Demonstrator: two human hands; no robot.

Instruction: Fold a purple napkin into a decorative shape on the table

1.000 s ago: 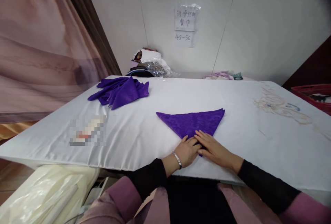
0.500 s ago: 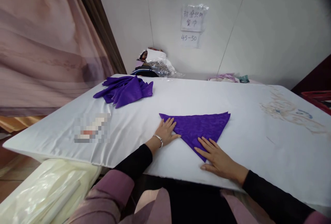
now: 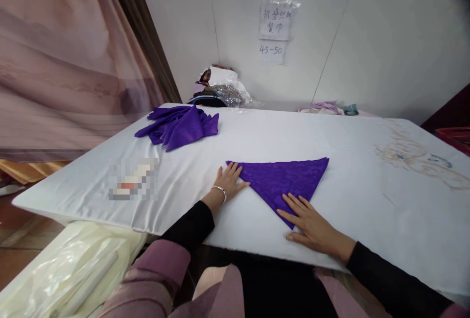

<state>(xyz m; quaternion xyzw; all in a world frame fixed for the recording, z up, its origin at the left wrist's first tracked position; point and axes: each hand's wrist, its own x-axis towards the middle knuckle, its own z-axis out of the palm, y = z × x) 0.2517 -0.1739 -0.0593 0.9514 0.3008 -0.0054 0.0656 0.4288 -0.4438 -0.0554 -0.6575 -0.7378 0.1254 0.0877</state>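
A purple napkin [image 3: 284, 178] lies on the white-covered table, folded into a triangle with one corner pointing towards me. My left hand [image 3: 229, 181] rests open on its left corner, fingers stretched out and a bracelet at the wrist. Near the corner closest to me, my right hand [image 3: 306, 220] lies flat with its fingers spread, fingertips on the cloth and thumb on the table. A loose heap of more purple napkins [image 3: 183, 124] sits at the back left of the table.
The table [image 3: 352, 230] carries an embroidered pattern [image 3: 414, 156] at right. A blurred-out item [image 3: 132, 181] lies at left. Behind stand piled fabrics [image 3: 220, 85] under paper signs [image 3: 275, 21] on the wall. A pink curtain [image 3: 66, 53] hangs left, with a plastic-wrapped bundle [image 3: 81, 269] below.
My left hand has slid a little to the left along the napkin's edge, towards its left corner. The right hand stays in place on the cloth. The view has shifted slightly.
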